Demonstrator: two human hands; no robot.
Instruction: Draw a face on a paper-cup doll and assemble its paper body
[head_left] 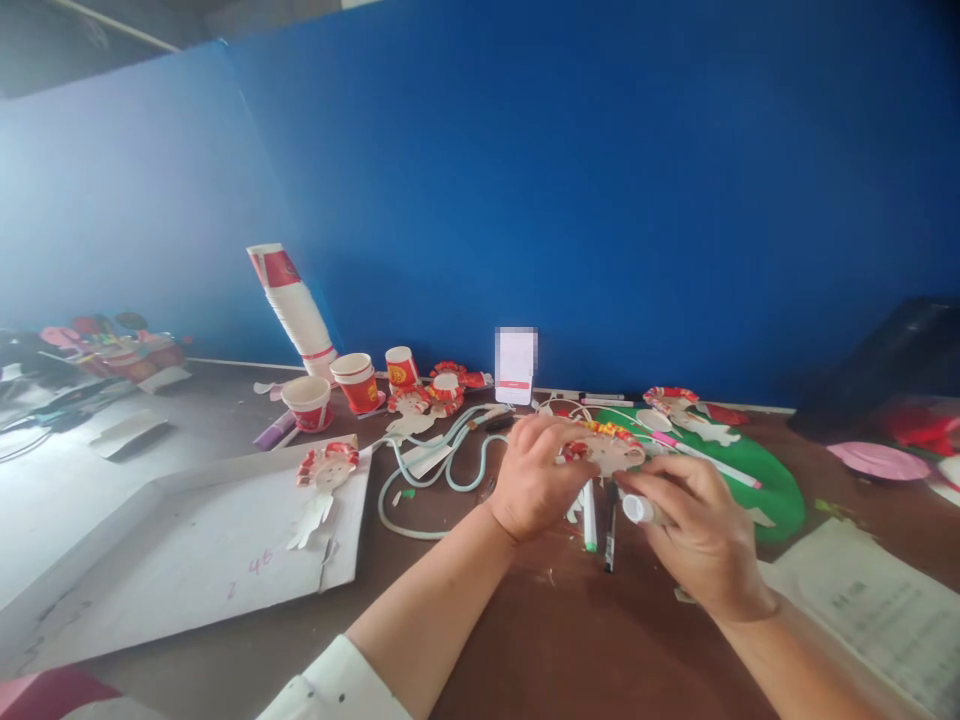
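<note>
My left hand (pixel 536 475) is closed on a paper-cup craft (pixel 615 455), a pale round face with a curled red and yellow fringe. At the craft's right edge are the fingertips of my right hand (pixel 697 525). That hand is closed around a white tube (pixel 637 509) with a round end; I cannot tell its exact kind. Just below the craft, a white marker with a green tip (pixel 589 520) and a black pen (pixel 610 530) lie on the brown table (pixel 547 640). Part of the craft is hidden behind my fingers.
A tall stack of paper cups (pixel 296 315) leans at the back left near red cups (pixel 356 378). Another fringed craft (pixel 330 465) lies on a white board (pixel 187 540). A pale blue cable (pixel 412 533), a phone (pixel 516 365), green paper (pixel 780 490) and printed sheets (pixel 862 590) surround my hands.
</note>
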